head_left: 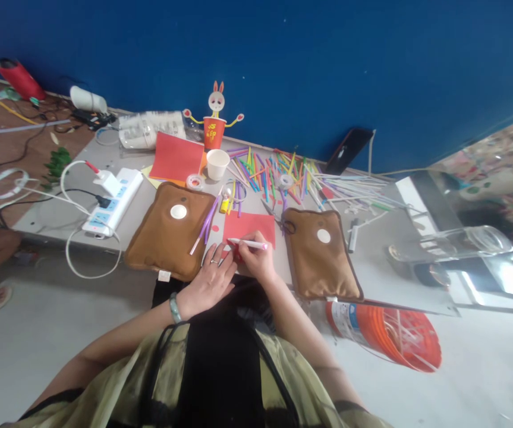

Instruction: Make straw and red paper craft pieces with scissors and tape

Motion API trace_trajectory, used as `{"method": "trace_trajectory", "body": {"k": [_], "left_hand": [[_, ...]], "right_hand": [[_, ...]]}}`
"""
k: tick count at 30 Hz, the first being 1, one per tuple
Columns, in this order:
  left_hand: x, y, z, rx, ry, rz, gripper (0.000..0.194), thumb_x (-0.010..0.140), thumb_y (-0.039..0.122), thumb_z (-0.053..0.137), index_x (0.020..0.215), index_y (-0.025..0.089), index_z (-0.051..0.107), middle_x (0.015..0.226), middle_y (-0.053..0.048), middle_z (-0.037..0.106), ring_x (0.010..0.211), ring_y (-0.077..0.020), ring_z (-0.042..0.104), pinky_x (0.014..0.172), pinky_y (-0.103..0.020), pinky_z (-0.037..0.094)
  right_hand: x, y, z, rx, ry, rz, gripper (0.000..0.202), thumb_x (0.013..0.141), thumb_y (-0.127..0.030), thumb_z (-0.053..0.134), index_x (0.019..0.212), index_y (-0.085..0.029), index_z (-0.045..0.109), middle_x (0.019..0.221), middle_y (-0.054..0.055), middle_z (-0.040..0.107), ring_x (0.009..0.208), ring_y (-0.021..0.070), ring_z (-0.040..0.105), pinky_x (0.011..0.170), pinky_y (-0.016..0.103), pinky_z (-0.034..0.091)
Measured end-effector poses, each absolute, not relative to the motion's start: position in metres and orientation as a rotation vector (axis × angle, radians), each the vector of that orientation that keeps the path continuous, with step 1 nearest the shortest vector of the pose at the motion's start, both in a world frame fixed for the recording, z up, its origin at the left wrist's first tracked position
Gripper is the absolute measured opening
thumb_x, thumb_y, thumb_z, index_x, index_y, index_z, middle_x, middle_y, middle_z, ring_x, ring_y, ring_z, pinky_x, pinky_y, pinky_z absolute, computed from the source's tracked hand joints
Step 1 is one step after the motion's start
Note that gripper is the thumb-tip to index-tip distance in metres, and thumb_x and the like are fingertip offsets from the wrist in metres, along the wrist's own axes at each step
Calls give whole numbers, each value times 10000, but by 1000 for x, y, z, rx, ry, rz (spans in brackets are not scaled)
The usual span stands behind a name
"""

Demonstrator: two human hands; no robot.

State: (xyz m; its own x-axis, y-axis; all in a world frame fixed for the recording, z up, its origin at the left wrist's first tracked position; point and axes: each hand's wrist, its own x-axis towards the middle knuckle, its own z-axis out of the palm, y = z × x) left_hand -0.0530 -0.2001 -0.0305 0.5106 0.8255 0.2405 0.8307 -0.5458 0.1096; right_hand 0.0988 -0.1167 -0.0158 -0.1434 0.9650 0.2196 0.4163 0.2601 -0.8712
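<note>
My right hand (258, 260) grips a white marker (252, 244) with a pink end, its tip pointing left over the red paper (251, 223). My left hand (210, 282) lies flat with fingers spread at the paper's lower left edge. Brown cushion-like bags with white discs flank the work: a left bag (153, 238) and a right bag (314, 261). Purple sticks (207, 223) rest on the left one. Scissors (278, 217) lie at the paper's right. Beyond it are a small yellow bottle (224, 205) and a white paper cup (217, 164).
Many coloured sticks (278, 178) spread along the blue wall. A red cup figure with rabbit ears (214, 132) stands at the back, beside a red sheet (176, 157). A power strip (113, 202) lies left, a glass jar (452, 244) right. An orange bucket (372, 327) is below the table.
</note>
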Motion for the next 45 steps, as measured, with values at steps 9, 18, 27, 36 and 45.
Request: {"method": "trace_trajectory", "body": {"k": [9, 18, 27, 36, 45], "left_hand": [[-52, -200, -30, -2715, -1536, -431, 485, 915, 341, 526, 1326, 85, 499, 1423, -224, 467, 1440, -428, 273, 1163, -645, 208], [-51, -201, -28, -2722, -1578, -435, 520, 911, 329, 522, 1379, 111, 456, 1435, -224, 460, 1426, -406, 310, 1158, -666, 181], [-51, -201, -25, -2698, -1563, -387, 498, 924, 334, 501, 1360, 94, 482, 1433, -202, 461, 1403, -426, 332, 1162, -659, 188], [-51, -201, -25, -2709, -1561, -377, 522, 935, 326, 481, 1398, 87, 450, 1454, -207, 445, 1423, -416, 301, 1167, -653, 181], [-51, -202, -24, -2682, -1555, -323, 555, 937, 349, 480, 1422, 85, 428, 1468, -199, 434, 1415, -416, 311, 1169, -646, 181]], "right_hand": [[99, -117, -13, -1284, -1732, 843, 70, 796, -242, 556, 733, -218, 542, 608, -23, 629, 539, 131, 601, 523, 231, 452], [98, -118, -13, -1277, -1734, 874, 70, 791, -238, 558, 726, -217, 543, 587, -23, 632, 509, 127, 580, 507, 230, 450], [99, -118, -14, -1260, -1742, 889, 76, 795, -245, 567, 727, -221, 541, 589, -20, 645, 506, 129, 590, 498, 229, 455], [98, -118, -14, -1262, -1723, 914, 68, 784, -228, 572, 725, -214, 541, 598, -14, 651, 514, 133, 596, 503, 232, 456], [99, -119, -14, -1268, -1738, 904, 78, 787, -234, 562, 718, -220, 530, 583, -26, 634, 503, 124, 589, 495, 220, 449]]}}
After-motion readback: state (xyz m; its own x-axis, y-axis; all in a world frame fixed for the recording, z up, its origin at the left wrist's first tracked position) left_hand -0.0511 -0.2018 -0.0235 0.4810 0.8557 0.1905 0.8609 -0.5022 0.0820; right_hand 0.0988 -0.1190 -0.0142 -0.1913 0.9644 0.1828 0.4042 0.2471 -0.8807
